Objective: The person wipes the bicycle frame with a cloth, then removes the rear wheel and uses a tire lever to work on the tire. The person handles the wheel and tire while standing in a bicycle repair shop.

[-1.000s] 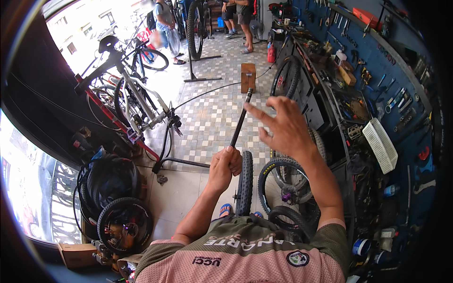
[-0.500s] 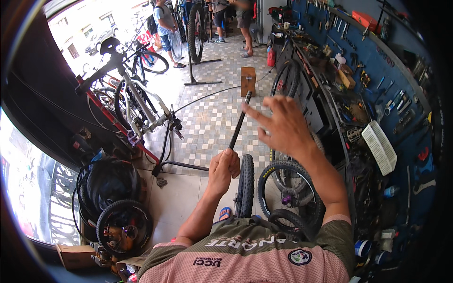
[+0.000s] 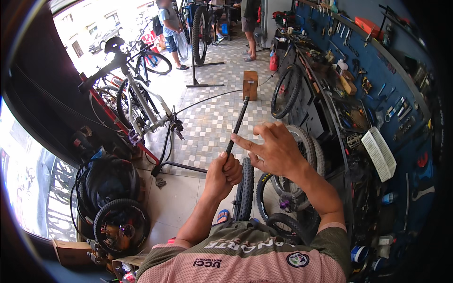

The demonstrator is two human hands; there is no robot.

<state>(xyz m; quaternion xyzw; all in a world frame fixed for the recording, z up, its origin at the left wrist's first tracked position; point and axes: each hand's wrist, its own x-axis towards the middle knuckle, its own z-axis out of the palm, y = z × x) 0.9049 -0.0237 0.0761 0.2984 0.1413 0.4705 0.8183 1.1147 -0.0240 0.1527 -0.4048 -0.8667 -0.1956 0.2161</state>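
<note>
My left hand (image 3: 223,174) is wrapped round the lower part of a slim black rod (image 3: 239,120). The rod slants up and away, and its far end has a metal-looking tip. My right hand (image 3: 273,147) is open at the rod's right side, fingers spread and partly bent. Its index fingertip meets or nearly meets the rod just above my left fist; I cannot tell whether they touch. Below the hands a bicycle wheel with a knobbly tyre (image 3: 244,191) stands upright near my feet.
A silver bicycle frame (image 3: 141,104) hangs on a red stand at left. Wheels and tyres (image 3: 120,226) are piled at lower left. More wheels (image 3: 292,165) lean at right by a cluttered workbench (image 3: 330,89). A wooden box (image 3: 250,85) sits on the floor ahead; people stand farther back.
My right hand has come down and closer to the rod, its index finger now beside the shaft. My left hand stays closed on the rod, slightly lower. The view has shifted a little.
</note>
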